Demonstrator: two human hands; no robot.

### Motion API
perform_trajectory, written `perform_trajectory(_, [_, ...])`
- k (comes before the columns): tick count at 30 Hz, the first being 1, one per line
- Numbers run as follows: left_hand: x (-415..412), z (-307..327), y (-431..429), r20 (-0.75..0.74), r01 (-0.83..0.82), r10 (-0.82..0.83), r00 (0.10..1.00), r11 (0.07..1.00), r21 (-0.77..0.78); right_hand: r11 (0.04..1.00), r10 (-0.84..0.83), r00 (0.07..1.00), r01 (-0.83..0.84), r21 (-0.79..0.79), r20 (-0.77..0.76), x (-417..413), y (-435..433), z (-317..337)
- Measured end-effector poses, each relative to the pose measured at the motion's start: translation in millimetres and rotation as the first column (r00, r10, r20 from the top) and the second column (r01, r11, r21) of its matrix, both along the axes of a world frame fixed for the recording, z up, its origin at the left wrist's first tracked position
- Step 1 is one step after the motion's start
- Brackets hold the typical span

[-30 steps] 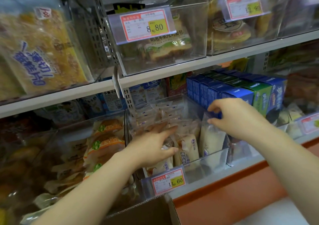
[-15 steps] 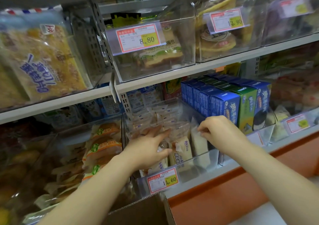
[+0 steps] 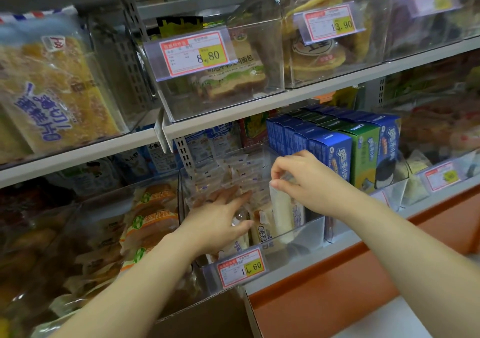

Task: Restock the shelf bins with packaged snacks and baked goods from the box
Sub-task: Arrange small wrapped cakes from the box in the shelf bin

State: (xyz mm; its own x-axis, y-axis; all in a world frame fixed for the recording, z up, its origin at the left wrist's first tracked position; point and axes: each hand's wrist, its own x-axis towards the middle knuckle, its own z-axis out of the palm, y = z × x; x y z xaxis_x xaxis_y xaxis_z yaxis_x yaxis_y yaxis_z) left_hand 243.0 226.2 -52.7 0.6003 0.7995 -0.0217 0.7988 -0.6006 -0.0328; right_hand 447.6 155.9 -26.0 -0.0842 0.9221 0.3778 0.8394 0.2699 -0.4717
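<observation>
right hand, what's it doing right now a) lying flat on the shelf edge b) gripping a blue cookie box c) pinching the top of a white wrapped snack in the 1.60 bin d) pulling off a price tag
C: the right hand pinches the top edge of the white wrapped snack, which stands in the clear bin behind the 1.60 price tag.

A white shelf board [image 3: 324,92] runs across the upper half, sloping up to the right. Three red-bordered price labels with yellow patches are readable: 8.80 [image 3: 193,54] at upper centre, 13.90 [image 3: 330,22] to its right, and 1.60 [image 3: 241,266] low at centre. A fourth label [image 3: 440,176] at lower right is too blurred to read. A grey perforated upright [image 3: 183,153] stands behind the lower shelf. Below that shelf's front edge runs an orange panel [image 3: 324,293], with pale floor [image 3: 389,322] beneath it.
</observation>
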Motion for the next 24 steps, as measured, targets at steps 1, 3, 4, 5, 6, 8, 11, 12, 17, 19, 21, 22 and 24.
perform_trajectory(1, [-0.3, -0.1, 0.0, 0.001, 0.0, 0.0, 1.0, 1.0, 0.002, 1.0, -0.005, 1.0, 0.006, 0.021, -0.024, -0.2, 0.3, 0.6])
perform_trajectory(3, [-0.5, -0.1, -0.1, 0.002, -0.001, 0.001, 1.0, 1.0, -0.002, 0.998, -0.023, 0.995, 0.029, 0.061, -0.101, -3.2, 1.7, 0.6])
perform_trajectory(4, [-0.4, -0.1, -0.3, 0.001, 0.0, 0.0, 1.0, 1.0, -0.001, 0.997, -0.028, 0.992, 0.037, 0.067, -0.126, -6.2, 3.1, -1.2])
perform_trajectory(5, [-0.5, 0.2, -0.4, 0.0, 0.004, -0.004, 1.0, 1.0, 0.003, 0.998, -0.031, 0.991, 0.039, 0.055, -0.131, -10.2, 5.5, -5.1])
perform_trajectory(6, [-0.6, 0.7, -0.7, 0.003, 0.007, -0.007, 1.0, 1.0, 0.005, 0.999, -0.03, 0.992, 0.033, 0.021, -0.126, -14.8, 7.6, -11.2])
perform_trajectory(8, [-1.8, 1.3, -1.7, 0.021, 0.014, -0.014, 1.0, 1.0, 0.008, 0.998, 0.019, 0.991, -0.027, -0.06, -0.132, -22.6, 10.6, -24.0])
perform_trajectory(11, [-3.6, 2.5, -4.6, 0.021, 0.033, -0.034, 0.999, 0.999, 0.032, 0.991, 0.072, 0.978, -0.092, -0.096, -0.195, -16.7, 9.9, -26.6])
perform_trajectory(12, [-4.0, 2.7, -5.2, 0.02, 0.038, -0.038, 0.999, 0.999, 0.037, 0.995, 0.045, 0.98, -0.061, -0.079, -0.192, -11.3, 9.4, -24.0])
perform_trajectory(17, [-4.6, 3.0, -6.6, 0.047, 0.036, -0.037, 0.998, 0.999, 0.034, 0.974, -0.042, 0.995, 0.06, -0.219, 0.087, -3.5, 6.8, -28.1])
perform_trajectory(19, [-6.0, 3.1, -8.4, 0.076, 0.028, -0.032, 0.997, 0.998, 0.047, 0.97, -0.066, 0.989, 0.094, -0.222, 0.133, -8.6, 8.2, -36.3])
perform_trajectory(21, [-8.2, 3.2, -11.0, 0.091, 0.021, -0.03, 0.995, 0.995, 0.093, 0.977, -0.105, 0.99, 0.12, -0.174, 0.092, -9.7, 10.4, -37.8])
perform_trajectory(22, [-9.3, 2.9, -12.3, 0.08, 0.019, -0.03, 0.996, 0.991, 0.13, 0.981, -0.12, 0.991, 0.126, -0.15, 0.051, -10.0, 11.3, -36.9])
perform_trajectory(24, [-10.8, 2.4, -14.8, 0.062, 0.012, -0.026, 0.998, 0.976, 0.219, 0.986, -0.127, 0.991, 0.122, -0.113, -0.04, -16.0, 12.3, -35.8])
